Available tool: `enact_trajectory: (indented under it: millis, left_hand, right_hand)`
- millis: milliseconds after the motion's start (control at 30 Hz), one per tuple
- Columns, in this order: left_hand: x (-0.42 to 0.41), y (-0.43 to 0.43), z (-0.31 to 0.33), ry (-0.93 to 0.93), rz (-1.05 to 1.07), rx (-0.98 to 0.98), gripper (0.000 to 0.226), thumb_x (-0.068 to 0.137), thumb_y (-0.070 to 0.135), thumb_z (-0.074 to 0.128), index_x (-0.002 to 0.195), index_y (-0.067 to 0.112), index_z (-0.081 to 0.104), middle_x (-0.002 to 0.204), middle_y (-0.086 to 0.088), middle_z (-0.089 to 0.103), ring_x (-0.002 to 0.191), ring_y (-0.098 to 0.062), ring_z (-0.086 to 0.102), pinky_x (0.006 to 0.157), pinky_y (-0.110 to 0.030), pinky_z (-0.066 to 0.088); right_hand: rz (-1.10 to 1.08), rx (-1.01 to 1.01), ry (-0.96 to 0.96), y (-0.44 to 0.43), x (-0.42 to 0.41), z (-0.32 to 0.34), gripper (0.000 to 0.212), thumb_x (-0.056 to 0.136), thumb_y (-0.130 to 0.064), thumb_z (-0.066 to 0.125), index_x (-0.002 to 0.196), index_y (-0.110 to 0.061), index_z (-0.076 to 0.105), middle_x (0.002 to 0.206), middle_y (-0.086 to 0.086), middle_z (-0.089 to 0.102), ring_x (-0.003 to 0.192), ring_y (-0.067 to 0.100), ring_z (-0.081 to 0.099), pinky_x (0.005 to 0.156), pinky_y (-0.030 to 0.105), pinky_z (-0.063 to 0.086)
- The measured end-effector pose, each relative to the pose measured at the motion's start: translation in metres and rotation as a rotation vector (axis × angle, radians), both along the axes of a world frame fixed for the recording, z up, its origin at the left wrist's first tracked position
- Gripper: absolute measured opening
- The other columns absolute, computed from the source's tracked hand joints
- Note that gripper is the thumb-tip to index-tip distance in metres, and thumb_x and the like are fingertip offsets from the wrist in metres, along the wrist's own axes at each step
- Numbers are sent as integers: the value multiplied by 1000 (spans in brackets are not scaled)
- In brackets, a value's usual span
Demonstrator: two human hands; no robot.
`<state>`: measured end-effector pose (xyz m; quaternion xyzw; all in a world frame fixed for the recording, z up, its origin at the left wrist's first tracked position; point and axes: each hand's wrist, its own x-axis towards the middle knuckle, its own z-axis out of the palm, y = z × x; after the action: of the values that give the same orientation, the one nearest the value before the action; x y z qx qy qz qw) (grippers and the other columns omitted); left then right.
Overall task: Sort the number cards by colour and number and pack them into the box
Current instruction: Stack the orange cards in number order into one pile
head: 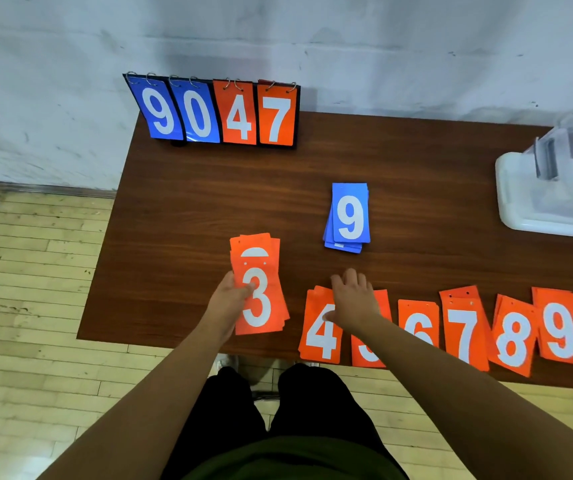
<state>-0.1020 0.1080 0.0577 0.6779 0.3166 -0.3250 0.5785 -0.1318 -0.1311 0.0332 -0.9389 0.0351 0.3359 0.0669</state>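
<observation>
- Head view: brown table [191, 202], set against a grey wall.
- Flip scoreboard [212, 112], upright at the far edge, ring-bound; reads blue 9, blue 0, orange 4, orange 7.
- Blue card stack [349, 216], mid-table, lying flat, with 9 on top.
- Orange stack topped 3 [261, 299], near the front edge; the card behind it shows only a white arc of its numeral.
- Left hand [229, 292]: grips that stack from its left side, thumb across the face of the 3.
- Orange piles in a row along the front edge: 4 [319, 334], 5 [368, 355] (mostly hidden), 6 [418, 323], 7 [463, 330], 8 [513, 337], 9 [559, 327].
- Right hand [354, 299]: palm down, fingers straight and spread over the 4 and 5 piles, holding nothing; contact cannot be told.
- Clear plastic box [562, 168], at the right edge on a white lid [513, 209]; contents unclear.
</observation>
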Motion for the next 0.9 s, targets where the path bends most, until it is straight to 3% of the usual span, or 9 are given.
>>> enact_trajectory:
  millis: [133,267,333,433,500,633,767,900]
  left_hand:
    - [-6,10,-6,21,13,33,38,91,35,66,125,24,52,119,-5,67,101,-28,67,92,-53,54]
    - [-10,14,-8,35,-15,81,46,91,38,65,131,23,50,123,-4,65,106,-30,65,94,-54,53]
    - [-9,15,-8,22,-55,139,49,92,40,63,135,22,48,127,-4,63,109,-30,64,95,-54,52]
    - [-6,15,-6,-4,-104,238,49,95,40,58,138,21,44,131,-3,60,114,-31,61,96,-52,51]
    - [-2,14,-2,-16,-134,249,48,97,38,56,140,22,42,134,-4,58,116,-31,60,96,-51,51]
    - [5,6,9,28,-301,197,48,97,40,55,141,29,40,132,1,56,118,-30,58,97,-49,49]
    - [5,-14,16,104,-243,-124,55,81,51,70,130,36,47,123,-2,67,105,-27,68,95,-51,53]
    - [1,-38,19,45,-349,-190,70,76,44,79,136,36,43,122,-1,68,104,-24,70,94,-51,53]
  right_hand:
    - [15,-44,-25,16,1,-12,77,78,-33,77,140,-17,34,140,16,42,131,35,38,109,45,33]
    - [31,-25,15,18,9,-13,47,84,-28,70,128,-18,54,136,13,45,129,33,39,108,44,33]
    - [-11,116,28,16,15,-9,45,90,-25,64,133,-17,52,137,12,47,128,29,42,106,41,38]
    - [-203,405,177,11,31,13,57,97,-23,56,148,-13,34,150,11,39,135,25,41,105,33,39]
    - [-245,491,254,5,43,32,62,97,-25,58,151,-14,29,153,9,36,136,24,40,106,34,38]
    - [-259,684,333,7,56,60,46,93,-24,64,135,-16,48,135,6,56,115,17,58,97,35,50]
    - [-255,609,117,17,50,64,49,92,-24,66,136,-16,48,137,4,53,119,20,57,96,33,50]
    - [-420,676,-65,12,38,59,47,92,-25,65,134,-22,44,136,1,52,117,19,57,84,27,51]
